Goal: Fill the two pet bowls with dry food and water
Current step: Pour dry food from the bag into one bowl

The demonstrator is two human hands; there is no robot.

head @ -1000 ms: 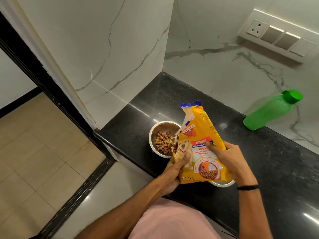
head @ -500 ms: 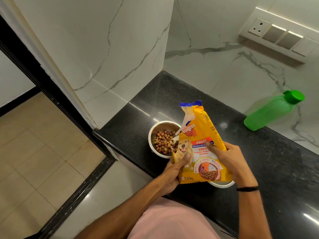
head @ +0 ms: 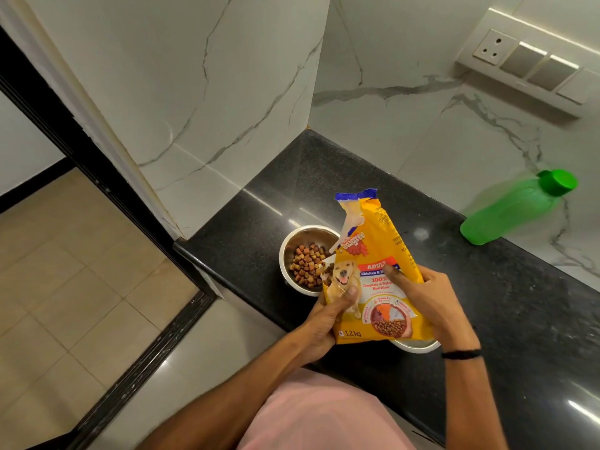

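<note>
The yellow food bag is held upright over the black surface. Its left edge is pinched by the left grip and its right side is clasped by the right grip. Kibble is seen in the steel bowl just left of the bag, a second bowl is mostly hidden beneath it, and the capped green bottle is set well apart by the wall.

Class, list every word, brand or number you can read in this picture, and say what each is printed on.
"edigree": brand, first letter creased, on the yellow food bag.
"ADUL": bag's red band, rest hidden by the right hand.
"100%" and "Nutrition": bag front.
"1.2kg": bag's lower left corner.
Side and circle print: too small to read.
Green bottle: no text.
</note>
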